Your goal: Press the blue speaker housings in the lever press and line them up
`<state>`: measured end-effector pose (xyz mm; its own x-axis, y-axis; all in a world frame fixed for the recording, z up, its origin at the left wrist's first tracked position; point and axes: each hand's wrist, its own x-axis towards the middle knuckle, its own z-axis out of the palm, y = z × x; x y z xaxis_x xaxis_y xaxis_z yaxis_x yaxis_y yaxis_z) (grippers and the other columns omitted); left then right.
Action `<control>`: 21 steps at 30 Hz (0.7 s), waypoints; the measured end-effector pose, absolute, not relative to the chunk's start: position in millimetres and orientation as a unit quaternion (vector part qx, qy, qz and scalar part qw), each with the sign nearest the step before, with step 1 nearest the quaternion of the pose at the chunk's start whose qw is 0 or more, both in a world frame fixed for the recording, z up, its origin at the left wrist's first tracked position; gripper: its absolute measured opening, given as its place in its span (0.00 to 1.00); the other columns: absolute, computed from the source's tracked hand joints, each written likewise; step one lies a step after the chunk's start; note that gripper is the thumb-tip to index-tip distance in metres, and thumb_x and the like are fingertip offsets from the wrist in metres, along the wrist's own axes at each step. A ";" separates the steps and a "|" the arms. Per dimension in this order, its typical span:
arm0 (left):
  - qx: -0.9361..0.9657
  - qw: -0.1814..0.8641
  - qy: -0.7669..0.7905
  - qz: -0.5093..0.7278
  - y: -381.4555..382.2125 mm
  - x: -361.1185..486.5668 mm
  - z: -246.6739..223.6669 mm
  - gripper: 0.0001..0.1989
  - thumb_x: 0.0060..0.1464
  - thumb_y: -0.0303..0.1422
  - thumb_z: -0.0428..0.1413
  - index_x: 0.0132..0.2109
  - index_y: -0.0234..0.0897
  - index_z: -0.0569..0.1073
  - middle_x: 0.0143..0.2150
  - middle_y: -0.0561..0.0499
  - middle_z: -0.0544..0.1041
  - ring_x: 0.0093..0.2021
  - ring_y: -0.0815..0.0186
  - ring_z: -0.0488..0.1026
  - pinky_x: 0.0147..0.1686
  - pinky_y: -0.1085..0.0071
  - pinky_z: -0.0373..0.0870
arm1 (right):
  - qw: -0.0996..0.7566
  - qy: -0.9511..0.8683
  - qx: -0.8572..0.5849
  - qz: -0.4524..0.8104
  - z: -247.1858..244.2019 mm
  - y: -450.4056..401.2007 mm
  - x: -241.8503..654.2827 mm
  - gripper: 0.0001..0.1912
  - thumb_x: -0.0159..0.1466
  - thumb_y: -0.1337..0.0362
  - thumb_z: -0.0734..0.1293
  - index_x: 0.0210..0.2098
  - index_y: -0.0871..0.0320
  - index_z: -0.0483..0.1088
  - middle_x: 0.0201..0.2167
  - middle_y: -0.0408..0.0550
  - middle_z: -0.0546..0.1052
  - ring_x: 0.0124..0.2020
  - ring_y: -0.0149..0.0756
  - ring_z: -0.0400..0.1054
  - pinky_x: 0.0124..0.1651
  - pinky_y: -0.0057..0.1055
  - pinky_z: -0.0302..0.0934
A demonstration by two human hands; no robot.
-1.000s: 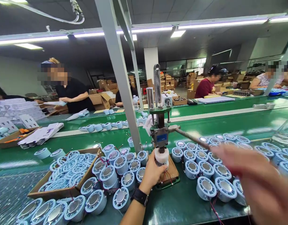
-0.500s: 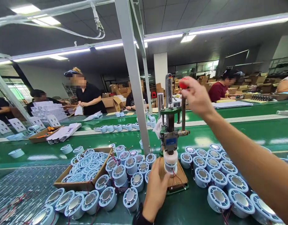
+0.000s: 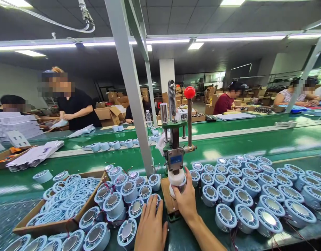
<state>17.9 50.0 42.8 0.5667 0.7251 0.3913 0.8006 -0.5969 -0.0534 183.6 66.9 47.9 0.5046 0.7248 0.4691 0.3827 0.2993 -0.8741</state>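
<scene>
Right hand grips the white spool upright on the press base, directly ahead of it, while left hand rests flat, empty, just beside, lower left.

Premises are a factory assembly hall: long green conveyor benches, rows of blue speaker units beside the fingers, a hand press, stacked cartons, seated workers under strip lighting.
</scene>
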 end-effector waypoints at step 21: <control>-0.876 0.229 -0.386 -0.178 69.0 5.6 29.1 0.25 0.59 0.36 0.45 0.60 0.33 0.70 0.63 0.37 0.68 0.60 0.46 0.69 0.48 0.55 0.79 | 0.246 -0.712 -0.579 -0.313 38.0 -29.2 272.9 0.21 0.56 0.70 0.65 0.49 0.51 0.71 0.48 0.45 0.77 0.51 0.43 0.69 0.71 0.45 0.19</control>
